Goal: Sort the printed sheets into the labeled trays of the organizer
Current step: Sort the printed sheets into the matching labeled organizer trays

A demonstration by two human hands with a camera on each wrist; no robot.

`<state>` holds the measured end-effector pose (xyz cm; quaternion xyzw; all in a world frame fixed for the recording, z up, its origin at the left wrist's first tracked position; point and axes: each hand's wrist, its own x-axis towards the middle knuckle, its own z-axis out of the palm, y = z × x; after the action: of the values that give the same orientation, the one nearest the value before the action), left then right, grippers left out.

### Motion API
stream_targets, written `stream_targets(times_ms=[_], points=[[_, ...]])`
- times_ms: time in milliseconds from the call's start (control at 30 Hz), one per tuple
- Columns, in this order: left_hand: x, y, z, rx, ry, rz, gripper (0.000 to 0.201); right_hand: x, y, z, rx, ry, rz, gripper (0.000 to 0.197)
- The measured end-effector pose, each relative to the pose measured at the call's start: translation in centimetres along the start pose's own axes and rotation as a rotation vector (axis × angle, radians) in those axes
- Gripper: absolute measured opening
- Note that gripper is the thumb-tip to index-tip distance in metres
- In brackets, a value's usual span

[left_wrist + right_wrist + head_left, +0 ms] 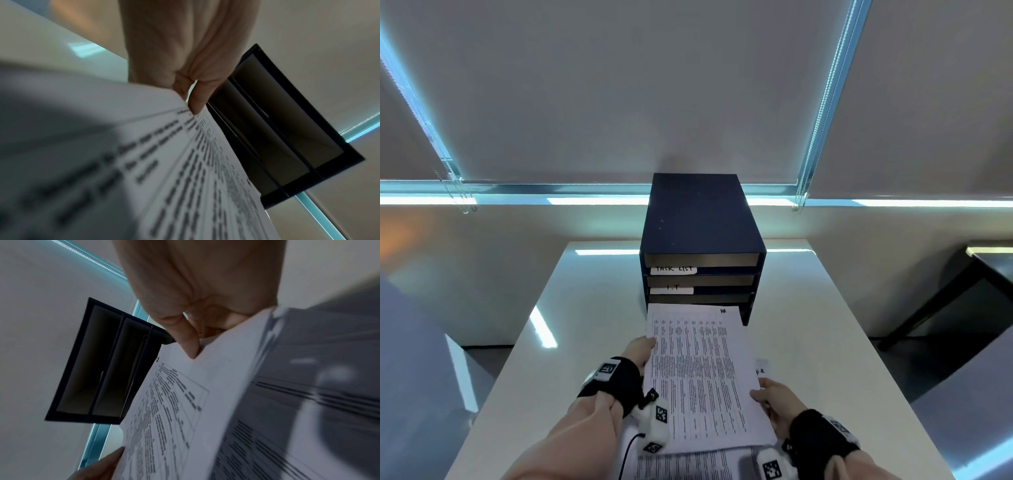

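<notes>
navy organizer (702, 212), white sheet (702, 377) with black print, white table (808, 308)

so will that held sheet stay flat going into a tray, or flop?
Likely floppy: the sheet is thin paper, gripped at both side edges by the left hand and right hand. Its unsupported front edge probably droops near the organizer.

Printed sheet (702, 373) held tilted before dark organizer (702, 240) with labeled trays.

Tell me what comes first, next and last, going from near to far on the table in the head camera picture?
Sheets lying on the table → the held printed sheet → the dark blue organizer.
</notes>
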<state>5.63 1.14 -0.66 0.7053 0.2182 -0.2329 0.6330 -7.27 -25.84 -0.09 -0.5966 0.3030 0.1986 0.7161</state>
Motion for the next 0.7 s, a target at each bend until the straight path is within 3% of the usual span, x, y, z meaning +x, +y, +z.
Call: stream_targets(times_ms=[33, 167, 300, 433, 567, 700], points=[[1.5, -0.2, -0.2, -0.039, -0.016, -0.023, 0.027, 0.7, -0.7, 0.1, -0.009, 0.01, -0.005, 0.02], [-2.6, 2.3, 0.3, -0.169, -0.137, -0.101, 0.022, 3.9, -3.8, 0.6, -0.063, 0.086, -0.057, 0.016], [-4.3, 1.8, 0.3, -0.074, -0.304, -0.08, 0.012, 7.3, -7.3, 1.8, -0.067, 0.162, -0.134, 0.019], [-1.6, 0.4, 0.5, -0.057, -0.207, -0.027, 0.026, 7.9, -9.9, 2.3, -0.178, 0.085, -0.142, 0.017], [0.7, 0.6, 1.4, -0.085, -0.102, 0.034, 0.029, 7.8, -10.0, 1.5, -0.321, -0.044, -0.023, 0.033], [3.1, 2.0, 2.3, -0.281, -0.053, 0.047, 0.037, 9.4, -10.6, 2.6, 0.037, 0.038, -0.067, 0.016]])
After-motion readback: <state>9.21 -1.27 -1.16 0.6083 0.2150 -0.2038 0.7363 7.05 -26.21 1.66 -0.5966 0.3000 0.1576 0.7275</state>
